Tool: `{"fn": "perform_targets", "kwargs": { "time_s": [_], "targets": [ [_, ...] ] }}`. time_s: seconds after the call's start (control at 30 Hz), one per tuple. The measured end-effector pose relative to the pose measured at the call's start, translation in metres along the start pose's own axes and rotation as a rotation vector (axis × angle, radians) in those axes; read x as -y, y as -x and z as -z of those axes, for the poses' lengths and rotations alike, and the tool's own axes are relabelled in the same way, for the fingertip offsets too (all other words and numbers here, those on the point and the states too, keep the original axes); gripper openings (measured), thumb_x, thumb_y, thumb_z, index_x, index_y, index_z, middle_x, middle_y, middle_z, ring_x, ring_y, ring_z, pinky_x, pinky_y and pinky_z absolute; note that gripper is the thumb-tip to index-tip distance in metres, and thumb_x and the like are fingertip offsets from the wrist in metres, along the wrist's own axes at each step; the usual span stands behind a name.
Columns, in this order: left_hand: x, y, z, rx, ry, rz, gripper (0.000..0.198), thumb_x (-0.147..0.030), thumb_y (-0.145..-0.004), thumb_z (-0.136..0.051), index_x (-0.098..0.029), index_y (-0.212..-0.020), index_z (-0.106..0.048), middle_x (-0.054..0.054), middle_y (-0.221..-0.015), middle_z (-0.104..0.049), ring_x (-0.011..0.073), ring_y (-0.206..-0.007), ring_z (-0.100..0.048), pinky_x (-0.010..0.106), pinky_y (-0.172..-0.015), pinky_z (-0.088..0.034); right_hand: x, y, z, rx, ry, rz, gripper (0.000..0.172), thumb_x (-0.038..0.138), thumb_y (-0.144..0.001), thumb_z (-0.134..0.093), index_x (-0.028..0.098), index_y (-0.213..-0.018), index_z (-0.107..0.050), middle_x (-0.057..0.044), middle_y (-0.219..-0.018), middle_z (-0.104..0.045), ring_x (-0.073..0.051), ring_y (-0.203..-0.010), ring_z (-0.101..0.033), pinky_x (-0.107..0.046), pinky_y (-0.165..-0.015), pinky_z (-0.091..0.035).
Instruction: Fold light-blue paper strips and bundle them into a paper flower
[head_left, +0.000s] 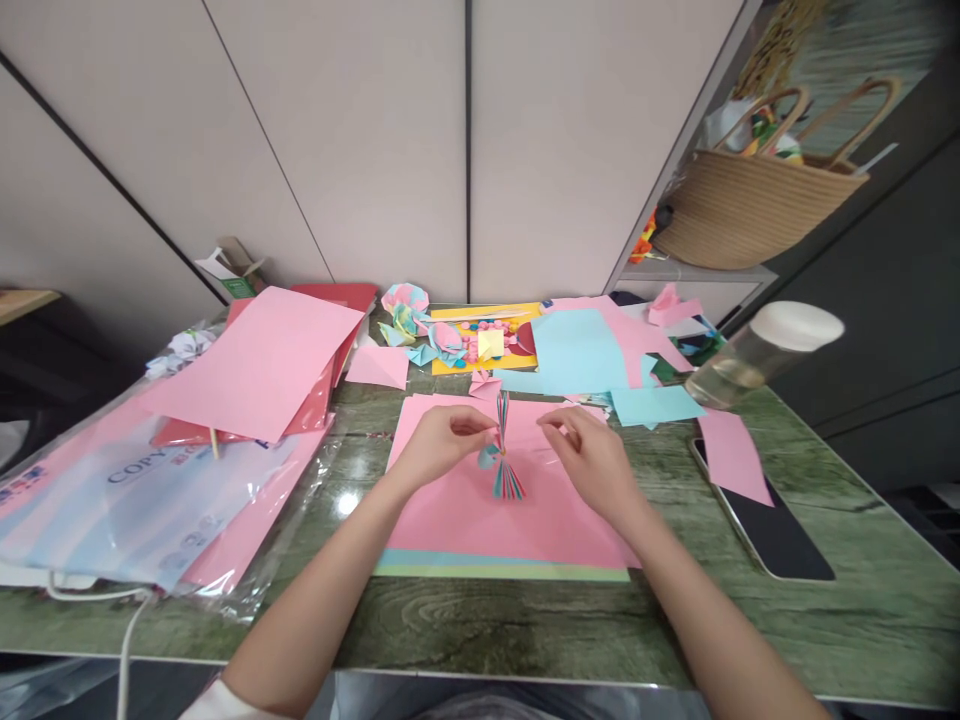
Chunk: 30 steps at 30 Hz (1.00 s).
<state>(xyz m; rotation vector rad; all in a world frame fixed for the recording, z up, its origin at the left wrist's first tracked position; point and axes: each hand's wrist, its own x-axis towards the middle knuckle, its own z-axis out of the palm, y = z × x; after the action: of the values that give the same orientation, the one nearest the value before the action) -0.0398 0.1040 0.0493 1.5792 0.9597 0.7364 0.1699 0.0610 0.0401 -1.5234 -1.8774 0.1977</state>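
Note:
Over a stack of pink paper [480, 530], my left hand [450, 440] pinches a small pleated paper figure [508, 482] by its side. Pink and blue folds fan out at its lower end, a narrow folded strip rises above, and a small light blue piece sticks out on the left. To the right of the figure and apart from it is my right hand [589, 455], thumb and fingertips pressed together. Whatever lies in that pinch, if anything, is too small to make out. A folded pink paper piece [485, 384] lies just beyond the stack.
Paper flowers [405, 310] and light blue sheets [581, 350] lie at the back. Left is a plastic paper packet [172, 490] under a loose pink sheet [262, 365]. A phone [780, 530] and a tilted-looking bottle [757, 350] are on the right. Cabinet doors [337, 130] rise behind.

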Motion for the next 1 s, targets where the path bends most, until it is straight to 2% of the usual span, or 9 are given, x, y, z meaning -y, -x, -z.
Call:
{"fn": "perform_targets", "kwargs": {
  "time_s": [0.07,0.17,0.23,0.37,0.53,0.67,1.0],
  "targets": [
    [-0.002,0.000,-0.004,-0.039,0.019,-0.031,0.018,-0.032,-0.071,-0.059,-0.015,-0.076,-0.064,0.006,-0.077,-0.065,0.0155,-0.072,-0.061,0.029,-0.070,-0.047,0.003,-0.002,0.000,0.190,-0.242,-0.122,0.021,0.029,-0.084,-0.043,0.019,-0.094,-0.059,-0.004,-0.085,-0.061,-0.015,-0.074,-0.055,-0.026,-0.062,-0.040],
    [-0.001,0.001,-0.009,-0.081,0.066,-0.064,0.020,-0.032,-0.069,-0.061,-0.014,-0.076,-0.063,0.005,-0.077,-0.064,0.0146,-0.071,-0.060,0.028,-0.069,-0.047,0.010,-0.003,-0.001,0.525,-0.544,-0.179,0.028,0.036,-0.083,-0.042,0.019,-0.096,-0.060,-0.003,-0.080,-0.061,-0.015,-0.074,-0.055,-0.026,-0.062,-0.041],
    [0.000,0.000,-0.011,-0.104,0.077,-0.074,0.019,-0.032,-0.068,-0.063,-0.014,-0.076,-0.062,0.005,-0.077,-0.063,0.0139,-0.070,-0.059,0.027,-0.068,-0.047,0.013,-0.003,-0.002,0.639,-0.663,-0.209,0.029,0.038,-0.082,-0.043,0.018,-0.092,-0.061,-0.001,-0.077,-0.061,-0.014,-0.070,-0.054,-0.025,-0.062,-0.041],
    [0.001,-0.001,-0.013,-0.092,0.052,-0.061,0.019,-0.029,-0.066,-0.065,-0.014,-0.077,-0.062,0.005,-0.076,-0.063,0.0139,-0.069,-0.059,0.028,-0.068,-0.047,0.014,-0.002,-0.007,0.630,-0.723,-0.226,0.025,0.037,-0.079,-0.048,0.017,-0.080,-0.062,-0.001,-0.079,-0.062,-0.014,-0.073,-0.054,-0.026,-0.067,-0.040],
    [0.002,-0.001,-0.013,-0.087,0.084,-0.042,0.020,-0.026,-0.063,-0.067,-0.014,-0.077,-0.060,0.004,-0.075,-0.062,0.0127,-0.069,-0.058,0.027,-0.067,-0.046,0.014,0.000,-0.009,0.569,-0.673,-0.232,0.026,0.037,-0.080,-0.046,0.016,-0.083,-0.062,-0.002,-0.080,-0.061,-0.014,-0.073,-0.053,-0.025,-0.065,-0.039],
    [0.004,0.000,-0.014,-0.057,0.177,-0.005,0.024,-0.025,-0.060,-0.069,-0.014,-0.077,-0.058,0.002,-0.072,-0.059,0.0112,-0.065,-0.056,0.024,-0.060,-0.045,0.017,0.001,-0.009,0.535,-0.606,-0.219,0.027,0.037,-0.080,-0.045,0.017,-0.082,-0.062,-0.002,-0.076,-0.060,-0.013,-0.068,-0.051,-0.025,-0.061,-0.038],
    [0.003,0.001,-0.021,-0.039,0.326,0.038,0.027,-0.022,-0.055,-0.072,-0.014,-0.074,-0.053,-0.002,-0.067,-0.053,0.0074,-0.059,-0.050,0.021,-0.055,-0.040,0.018,0.004,-0.011,0.515,-0.575,-0.211,0.028,0.039,-0.080,-0.043,0.018,-0.083,-0.061,0.000,-0.068,-0.055,-0.011,-0.057,-0.044,-0.023,-0.052,-0.034]
  ]
}}
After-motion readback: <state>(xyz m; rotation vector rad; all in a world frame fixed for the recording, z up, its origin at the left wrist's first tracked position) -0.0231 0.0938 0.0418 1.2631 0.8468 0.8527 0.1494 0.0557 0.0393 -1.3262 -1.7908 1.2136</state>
